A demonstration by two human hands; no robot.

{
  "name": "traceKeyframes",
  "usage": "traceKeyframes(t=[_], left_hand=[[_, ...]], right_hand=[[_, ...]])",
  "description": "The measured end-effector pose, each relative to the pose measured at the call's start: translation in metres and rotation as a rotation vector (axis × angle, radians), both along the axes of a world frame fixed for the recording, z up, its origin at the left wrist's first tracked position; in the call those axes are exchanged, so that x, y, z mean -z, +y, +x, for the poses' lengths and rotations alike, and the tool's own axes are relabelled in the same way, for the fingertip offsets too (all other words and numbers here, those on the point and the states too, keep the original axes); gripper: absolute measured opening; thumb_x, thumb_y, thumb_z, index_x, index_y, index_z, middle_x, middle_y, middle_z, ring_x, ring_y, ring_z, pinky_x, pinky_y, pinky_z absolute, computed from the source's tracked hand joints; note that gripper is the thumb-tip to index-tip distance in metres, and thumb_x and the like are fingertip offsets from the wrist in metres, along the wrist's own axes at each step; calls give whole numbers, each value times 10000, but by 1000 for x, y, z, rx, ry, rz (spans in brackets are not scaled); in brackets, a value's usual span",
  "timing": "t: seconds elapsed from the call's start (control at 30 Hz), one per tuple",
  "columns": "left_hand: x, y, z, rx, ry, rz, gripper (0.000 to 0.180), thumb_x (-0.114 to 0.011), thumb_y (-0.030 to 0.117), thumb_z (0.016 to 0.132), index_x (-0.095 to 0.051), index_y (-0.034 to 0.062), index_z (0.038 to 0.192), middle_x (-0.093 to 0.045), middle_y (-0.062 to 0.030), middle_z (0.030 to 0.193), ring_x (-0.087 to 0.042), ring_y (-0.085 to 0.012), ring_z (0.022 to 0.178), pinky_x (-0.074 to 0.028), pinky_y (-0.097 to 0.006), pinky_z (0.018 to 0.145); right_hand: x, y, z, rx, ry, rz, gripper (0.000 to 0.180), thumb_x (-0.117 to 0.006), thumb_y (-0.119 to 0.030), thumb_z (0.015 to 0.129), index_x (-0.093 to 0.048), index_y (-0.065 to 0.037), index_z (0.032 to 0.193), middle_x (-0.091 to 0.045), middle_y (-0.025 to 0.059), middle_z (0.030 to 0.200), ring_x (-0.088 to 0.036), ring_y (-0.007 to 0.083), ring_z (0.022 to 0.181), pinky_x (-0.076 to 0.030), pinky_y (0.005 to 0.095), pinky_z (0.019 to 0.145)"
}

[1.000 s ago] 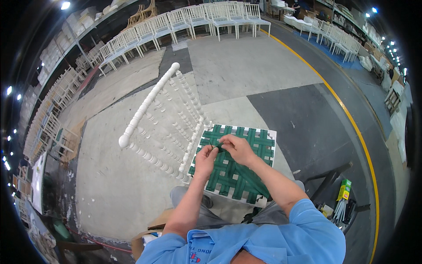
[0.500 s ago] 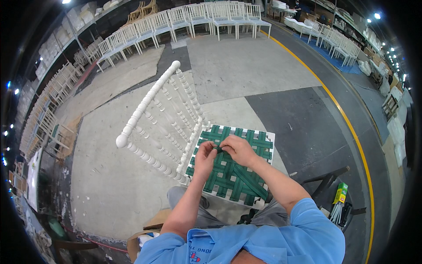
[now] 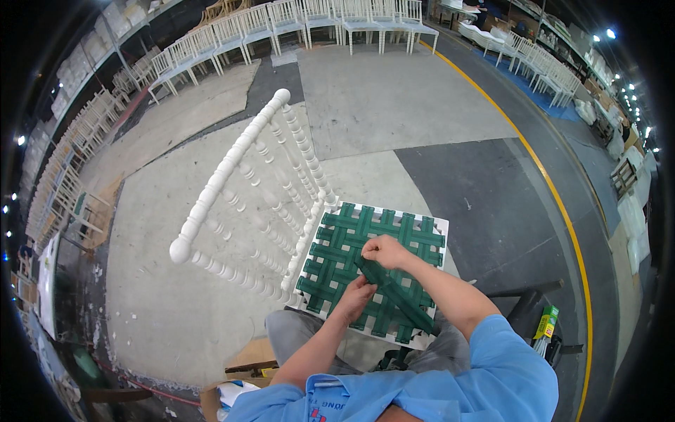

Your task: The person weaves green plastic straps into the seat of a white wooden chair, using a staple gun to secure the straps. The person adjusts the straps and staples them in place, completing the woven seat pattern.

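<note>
A white chair with a turned-spindle back [image 3: 242, 144] stands before me, its seat frame crossed by woven green webbing [image 3: 337, 243]. A loose green webbing strap [image 3: 404, 302] lies slantwise over the weave toward the near right corner of the seat. My right hand [image 3: 387, 252] is closed, pinching the strap's upper end above the middle of the seat. Lower and to the left, my left hand [image 3: 353, 301] has its thumb and fingers closed on the edge of the same strap. The fingertips partly hide where each hand grips it.
Rows of white chairs [image 3: 281, 21] line the far side and the left. By my right side lie a dark stand [image 3: 524, 299] and a green-and-yellow box [image 3: 547, 321]. An open cardboard box [image 3: 211, 401] sits at my lower left. A yellow floor line [image 3: 555, 183] curves along the right.
Both hands were together near the seat's upper middle. They have moved apart, the left one nearer to me and the right one a little right and nearer, with the strap's end lifted between them.
</note>
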State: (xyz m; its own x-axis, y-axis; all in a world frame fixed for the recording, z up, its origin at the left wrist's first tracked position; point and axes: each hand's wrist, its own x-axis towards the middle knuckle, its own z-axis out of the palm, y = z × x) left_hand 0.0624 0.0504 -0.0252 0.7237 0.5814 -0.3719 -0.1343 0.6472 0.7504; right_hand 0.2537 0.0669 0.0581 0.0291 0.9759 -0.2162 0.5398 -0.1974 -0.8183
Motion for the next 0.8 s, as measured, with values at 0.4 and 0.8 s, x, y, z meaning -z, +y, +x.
traceKeyframes(t=[0.4,0.8], left_hand=[[23,151,39,-358,794,1308,356,-542,208,1020,-602,62,1340,-594,-124,1389,-489,-392,1328,-326,-521,1156],[45,175,54,4,1218,1315,554,-440,344,1042,-407,156,1562,-342,-4,1647,-196,-372,1543,-156,-585,1232]], right_hand=[[107,170,15,247,-183,51,180,-691,-229,858,-777,-93,938,-728,169,932,-687,383,881,-548,432,785],[123,193,-5,426,-302,119,161,-711,-254,858,-770,-146,961,-666,127,1007,-658,350,995,-524,463,862]])
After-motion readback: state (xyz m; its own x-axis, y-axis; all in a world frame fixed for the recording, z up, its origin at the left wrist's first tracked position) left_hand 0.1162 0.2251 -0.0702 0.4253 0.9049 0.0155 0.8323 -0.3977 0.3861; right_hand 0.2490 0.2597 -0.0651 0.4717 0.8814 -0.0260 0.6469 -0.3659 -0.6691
